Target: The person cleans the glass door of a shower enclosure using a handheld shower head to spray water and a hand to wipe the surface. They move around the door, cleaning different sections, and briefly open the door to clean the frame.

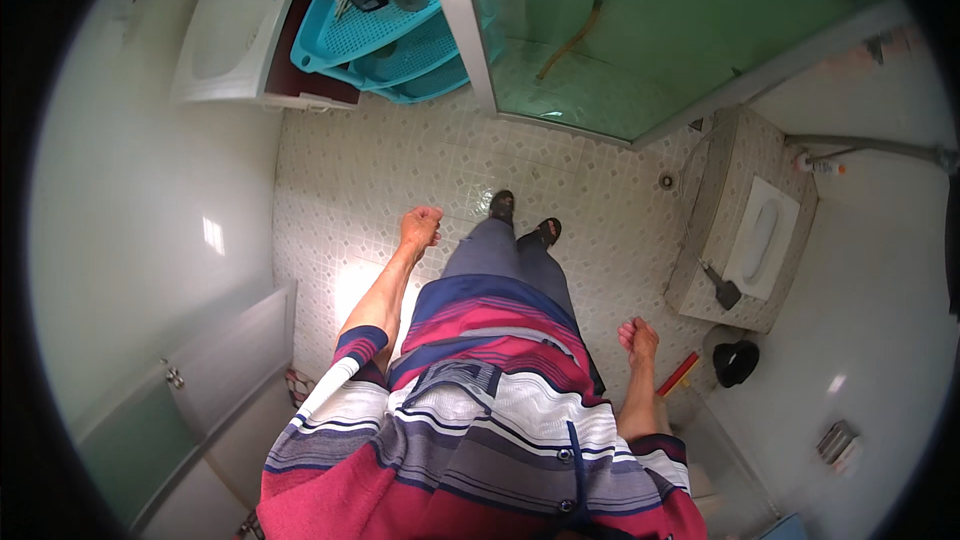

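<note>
My left hand (421,227) hangs over the tiled floor, left of my legs. Its fingers are loosely curled in, and nothing shows in them. On the other side my right hand (638,337) is held low beside my hip, also with bent fingers and no object visible. Neither hand touches anything around it. Closest to the right hand is a red and yellow stick-like item (679,373) by the wall. Between the hands are my grey trousers (485,252) and dark slippers (502,205).
A white washbasin (225,40) and a blue tiered rack (335,48) with bottles stand at the far left. Ahead is a green glass shower enclosure (640,30). To the right, a tiled step (700,230) holds a squat toilet (785,230). A door (230,355) is at the near left.
</note>
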`<move>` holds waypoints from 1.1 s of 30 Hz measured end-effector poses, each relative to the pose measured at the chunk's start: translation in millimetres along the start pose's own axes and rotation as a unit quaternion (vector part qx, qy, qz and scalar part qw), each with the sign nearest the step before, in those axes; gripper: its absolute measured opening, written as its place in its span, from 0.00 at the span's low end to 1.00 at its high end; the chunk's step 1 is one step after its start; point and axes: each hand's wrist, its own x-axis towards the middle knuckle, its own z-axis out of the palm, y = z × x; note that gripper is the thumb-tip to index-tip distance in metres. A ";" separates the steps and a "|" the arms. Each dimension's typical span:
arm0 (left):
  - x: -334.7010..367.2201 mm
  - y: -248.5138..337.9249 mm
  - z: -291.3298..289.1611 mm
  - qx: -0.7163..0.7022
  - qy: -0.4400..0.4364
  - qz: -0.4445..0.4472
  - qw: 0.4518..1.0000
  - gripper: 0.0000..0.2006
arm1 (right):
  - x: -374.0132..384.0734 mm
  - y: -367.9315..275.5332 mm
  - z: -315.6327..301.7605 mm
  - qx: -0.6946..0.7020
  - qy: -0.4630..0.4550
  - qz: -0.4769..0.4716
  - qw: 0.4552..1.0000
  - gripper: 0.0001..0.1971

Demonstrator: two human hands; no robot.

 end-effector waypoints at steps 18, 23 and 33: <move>20.9 30.9 -2.4 0.026 -0.062 0.017 0.998 0.10 | -21.0 3.0 59.8 -0.067 -0.059 -0.011 0.996 0.11; 38.5 -3.9 -51.8 0.004 -0.029 -0.022 0.999 0.10 | 1.0 -30.8 92.4 -0.110 -0.090 -0.043 0.989 0.12; 18.5 -72.0 -120.2 0.157 -0.012 -0.074 0.985 0.13 | 21.3 -25.3 184.0 -0.084 -0.131 -0.068 0.986 0.17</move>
